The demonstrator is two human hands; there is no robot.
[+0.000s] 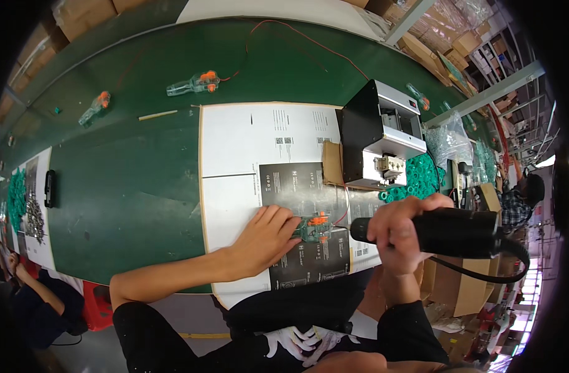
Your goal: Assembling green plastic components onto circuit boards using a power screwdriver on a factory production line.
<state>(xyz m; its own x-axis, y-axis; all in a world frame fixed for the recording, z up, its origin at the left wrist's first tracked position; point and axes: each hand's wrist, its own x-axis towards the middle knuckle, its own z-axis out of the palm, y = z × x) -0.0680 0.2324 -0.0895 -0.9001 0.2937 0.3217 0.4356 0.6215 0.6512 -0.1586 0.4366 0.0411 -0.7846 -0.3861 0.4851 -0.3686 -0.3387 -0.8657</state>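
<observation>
My left hand point(267, 239) is closed around the left end of a clear teal plastic device with orange parts point(317, 227), which lies on the printed sheet. A red wire trails from the device's right side. My right hand point(401, 235) grips a black corded electric screwdriver point(458, 232), held level with its tip toward the device's right end. Whether the bit touches the device is too small to tell. Just beyond the screwdriver stands a black and silver machine point(384, 133), with a pile of green plastic rings point(421, 177) beside it.
Similar teal and orange devices point(194, 84) lie on the far part of the green table point(122, 180). A black bar-shaped object point(50, 188) rests at left, near green and metal small parts point(32, 217). An open cardboard box point(468, 286) stands at right. Other people sit at both sides.
</observation>
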